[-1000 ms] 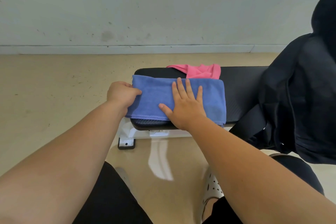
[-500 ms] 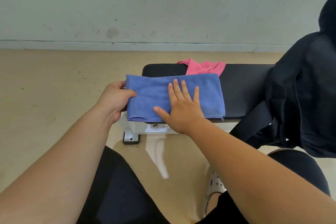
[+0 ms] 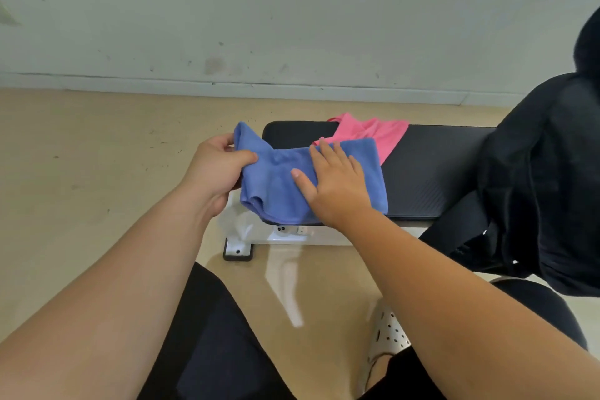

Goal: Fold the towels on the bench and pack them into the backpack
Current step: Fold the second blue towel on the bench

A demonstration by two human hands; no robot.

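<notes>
A folded blue towel (image 3: 279,185) lies across the left end of the black bench (image 3: 431,172). My left hand (image 3: 216,172) pinches the towel's left end and holds it lifted off the bench. My right hand (image 3: 334,182) lies flat with straight fingers on the towel's middle, pressing it down. Behind the blue towel a crumpled pink towel (image 3: 373,131) rests on the bench, partly hidden. The black backpack (image 3: 552,178) stands on the bench's right end; its opening is not visible.
The bench's white frame and foot (image 3: 238,248) stand on a beige floor. A grey wall runs behind the bench. My legs in black and a white perforated shoe (image 3: 388,334) are below.
My left hand has raised the blue towel's left end off the bench and drawn it up and inward. My right hand has stayed pressed on the towel.
</notes>
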